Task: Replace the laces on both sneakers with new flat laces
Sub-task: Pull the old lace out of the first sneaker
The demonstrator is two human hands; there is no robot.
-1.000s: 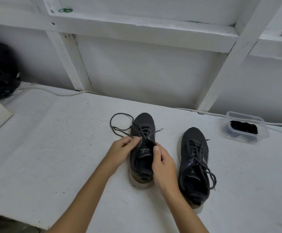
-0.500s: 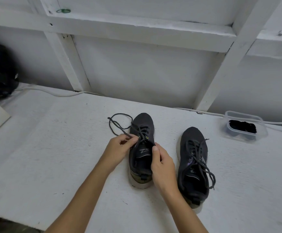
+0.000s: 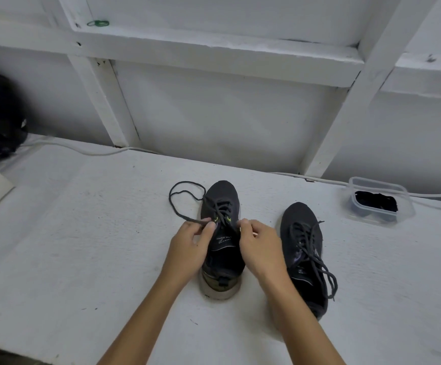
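Both hands curl over the left shoe (image 3: 220,233) mid-table (image 3: 82,246) — the left hand (image 3: 187,246) pinches the lace (image 3: 185,204), the right hand (image 3: 260,246) pinches at the eyelets. Tongue writing is too small to read. The right shoe (image 3: 303,248) stays laced just beside; a tub (image 3: 379,201) of black laces sits near the far edge.

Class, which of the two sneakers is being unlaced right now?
The left sneaker: both hands pinch its lace, part pulled loose. The right sneaker lies untouched.
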